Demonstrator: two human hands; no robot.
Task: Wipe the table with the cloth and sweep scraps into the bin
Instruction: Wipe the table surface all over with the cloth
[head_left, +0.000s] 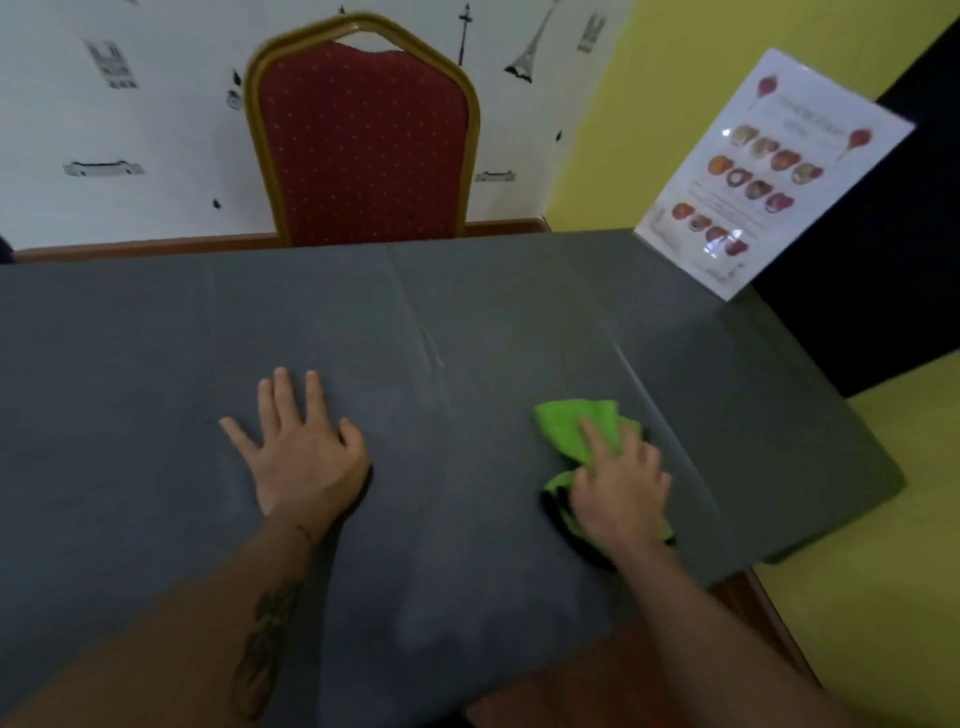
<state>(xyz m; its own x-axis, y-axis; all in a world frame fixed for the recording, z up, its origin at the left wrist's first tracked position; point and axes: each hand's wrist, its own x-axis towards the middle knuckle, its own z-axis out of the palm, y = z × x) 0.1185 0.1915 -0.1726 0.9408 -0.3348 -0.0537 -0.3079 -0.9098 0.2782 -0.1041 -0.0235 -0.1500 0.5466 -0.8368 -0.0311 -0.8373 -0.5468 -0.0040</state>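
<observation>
Two hands were down on the bench (467, 322): left hand (301, 447) flat, grip empty; right hand (618, 488) pressing the cloth (571, 423), loosely bunched. Cover looked creased, so wiping could've dragged it. No bin visible, so scraps could hit the floor.

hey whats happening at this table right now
A person is wiping a table covered with a grey tablecloth. The right hand presses a bunched green cloth onto the surface near the right edge, while the left hand lies flat, fingers spread, bracing on the cover. A red chair stands at the far side and a laminated menu leans at the far right corner. No scraps or bin are visible.
</observation>
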